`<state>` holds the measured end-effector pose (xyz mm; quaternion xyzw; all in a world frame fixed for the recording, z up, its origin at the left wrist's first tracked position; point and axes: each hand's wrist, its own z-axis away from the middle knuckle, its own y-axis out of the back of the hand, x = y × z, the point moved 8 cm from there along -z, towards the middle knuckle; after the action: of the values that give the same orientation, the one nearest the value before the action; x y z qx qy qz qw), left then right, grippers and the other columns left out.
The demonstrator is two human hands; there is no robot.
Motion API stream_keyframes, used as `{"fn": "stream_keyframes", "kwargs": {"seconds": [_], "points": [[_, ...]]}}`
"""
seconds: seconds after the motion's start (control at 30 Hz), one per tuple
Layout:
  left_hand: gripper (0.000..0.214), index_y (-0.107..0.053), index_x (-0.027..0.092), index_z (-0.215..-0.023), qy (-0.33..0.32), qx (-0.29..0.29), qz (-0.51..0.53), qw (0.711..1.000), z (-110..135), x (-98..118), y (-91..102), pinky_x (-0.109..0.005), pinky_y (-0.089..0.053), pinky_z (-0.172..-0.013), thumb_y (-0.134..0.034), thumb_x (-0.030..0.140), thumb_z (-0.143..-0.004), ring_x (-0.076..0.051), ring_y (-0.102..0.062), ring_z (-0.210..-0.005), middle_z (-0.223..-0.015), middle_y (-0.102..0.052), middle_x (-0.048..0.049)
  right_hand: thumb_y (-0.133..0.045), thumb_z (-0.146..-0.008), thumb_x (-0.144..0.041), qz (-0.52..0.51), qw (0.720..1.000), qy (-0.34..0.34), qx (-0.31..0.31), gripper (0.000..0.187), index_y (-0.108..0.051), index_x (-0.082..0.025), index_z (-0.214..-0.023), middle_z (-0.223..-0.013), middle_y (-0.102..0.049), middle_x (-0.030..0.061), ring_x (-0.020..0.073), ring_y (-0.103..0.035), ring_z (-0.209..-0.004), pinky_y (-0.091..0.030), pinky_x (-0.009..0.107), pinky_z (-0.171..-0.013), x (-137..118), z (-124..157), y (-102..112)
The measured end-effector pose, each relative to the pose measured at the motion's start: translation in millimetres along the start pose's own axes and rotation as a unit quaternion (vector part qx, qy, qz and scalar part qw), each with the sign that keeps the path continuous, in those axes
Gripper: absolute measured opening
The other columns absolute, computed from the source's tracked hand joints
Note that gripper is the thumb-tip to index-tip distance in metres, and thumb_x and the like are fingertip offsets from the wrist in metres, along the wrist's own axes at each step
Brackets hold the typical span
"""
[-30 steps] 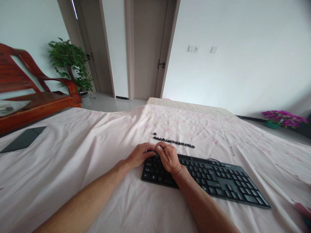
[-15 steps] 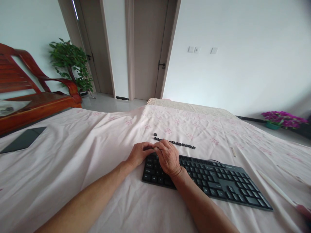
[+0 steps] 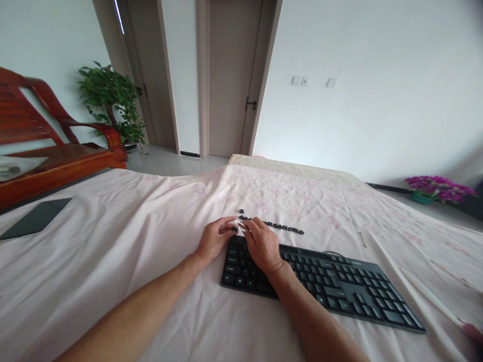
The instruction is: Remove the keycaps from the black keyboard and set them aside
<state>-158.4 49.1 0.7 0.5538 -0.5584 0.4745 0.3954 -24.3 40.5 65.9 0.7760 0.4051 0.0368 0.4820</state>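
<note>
– Room and work surface?
– White-walled room with two doors (image 3: 226,75). A pink floral sheet (image 3: 113,241) covers the surface. A red wooden chair (image 3: 56,151) stands at far left, and a dark tablet (image 3: 35,217) lies on the sheet near it.
– Main unit?
– Black keyboard (image 3: 339,286), flat on the sheet, angled away to the right. Just beyond its far edge lies a row of loose keycaps (image 3: 279,226).
– Hand status?
– The left hand (image 3: 213,240) and right hand (image 3: 263,245) meet at the keyboard's top-left corner. Both are pinched narrow, fingertips closed on a small pale piece (image 3: 240,226). Its type cannot be determined.
</note>
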Motion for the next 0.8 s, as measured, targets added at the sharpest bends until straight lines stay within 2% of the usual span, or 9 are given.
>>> {"fn": "stream_keyframes", "kwargs": {"seconds": [0.13,0.3,0.5,0.63,0.8], "points": [[0.045,-0.059,0.014,-0.115,-0.007,-0.014,-0.002,1.000,2,6,-4.3,-0.034,-0.052,-0.087,-0.069,0.026,-0.073,-0.023,-0.067,-0.093,-0.100,-0.071,-0.0089,-0.050,-0.092,-0.032,-0.004,1.000,-0.001,-0.014,0.018,-0.067,-0.028,-0.096,-0.088,-0.065,0.0007,0.0148,-0.060,-0.083,-0.037,0.023,-0.065,-1,-1,-2],[0.046,-0.058,0.014,-0.117,-0.005,-0.024,-0.003,1.000,3,6,-7.1,-0.035,-0.051,-0.090,-0.069,0.024,-0.073,-0.024,-0.066,-0.096,-0.103,-0.070,-0.0099,-0.048,-0.092,-0.028,0.005,0.999,-0.028,-0.015,0.020,-0.067,-0.027,-0.091,-0.086,-0.067,0.0003,0.0148,-0.061,-0.082,-0.036,0.023,-0.065,4,-1,-5],[0.056,-0.051,0.017,-0.126,-0.015,-0.055,0.002,0.998,1,3,-11.6,-0.035,-0.049,-0.092,-0.068,0.018,-0.073,-0.021,-0.065,-0.098,-0.105,-0.068,-0.0084,-0.054,-0.086,-0.029,-0.012,0.994,-0.108,-0.016,0.012,-0.065,-0.025,-0.088,-0.086,-0.069,-0.0006,0.0166,-0.063,-0.079,-0.036,0.024,-0.064,23,-2,-6],[0.041,-0.058,0.018,-0.118,-0.023,-0.016,-0.081,0.996,-3,1,-2.1,-0.034,-0.049,-0.091,-0.061,0.020,-0.077,-0.019,-0.064,-0.096,-0.101,-0.068,-0.0076,-0.056,-0.083,-0.039,-0.063,0.979,-0.194,-0.017,0.018,-0.066,-0.025,-0.087,-0.079,-0.070,-0.0011,0.0172,-0.062,-0.072,-0.037,0.025,-0.061,46,-8,-8],[0.031,-0.064,0.017,-0.109,-0.020,-0.022,-0.126,0.992,-4,0,-0.6,-0.032,-0.049,-0.089,-0.058,0.020,-0.079,-0.020,-0.065,-0.094,-0.100,-0.069,-0.0078,-0.059,-0.077,-0.039,-0.149,0.962,-0.222,-0.047,0.024,-0.068,-0.020,-0.086,-0.076,-0.070,0.0020,0.0165,-0.060,-0.066,-0.039,0.025,-0.059,63,-17,-19]]}}
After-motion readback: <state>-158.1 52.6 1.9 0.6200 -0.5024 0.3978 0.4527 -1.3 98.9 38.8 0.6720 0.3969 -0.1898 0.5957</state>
